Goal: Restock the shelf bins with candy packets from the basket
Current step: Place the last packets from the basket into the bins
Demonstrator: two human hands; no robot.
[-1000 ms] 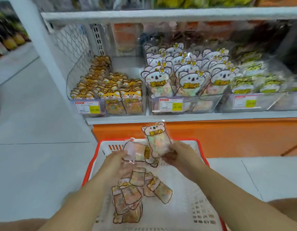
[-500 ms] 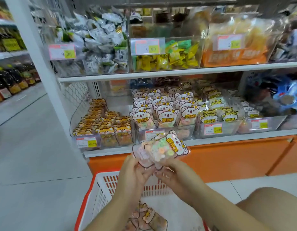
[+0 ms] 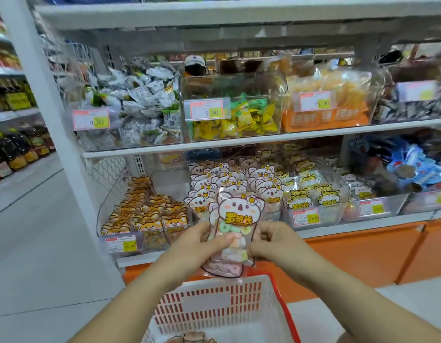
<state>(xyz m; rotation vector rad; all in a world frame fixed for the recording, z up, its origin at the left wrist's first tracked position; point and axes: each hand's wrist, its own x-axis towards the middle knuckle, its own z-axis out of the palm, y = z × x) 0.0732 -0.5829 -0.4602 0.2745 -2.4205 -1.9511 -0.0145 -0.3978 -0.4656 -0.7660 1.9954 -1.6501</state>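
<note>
Glossy koala-shaped packet (image 3: 235, 219) — pinched by left hand (image 3: 202, 246), right hand (image 3: 274, 243), slotted basket (image 3: 209, 305) below

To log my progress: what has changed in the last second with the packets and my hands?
The left hand and right hand raised the koala packets from just above the basket up toward the lower shelf, joining them into one upright stack. Both hands kept holding them. The leftover packets in the basket stayed as they were.
</note>
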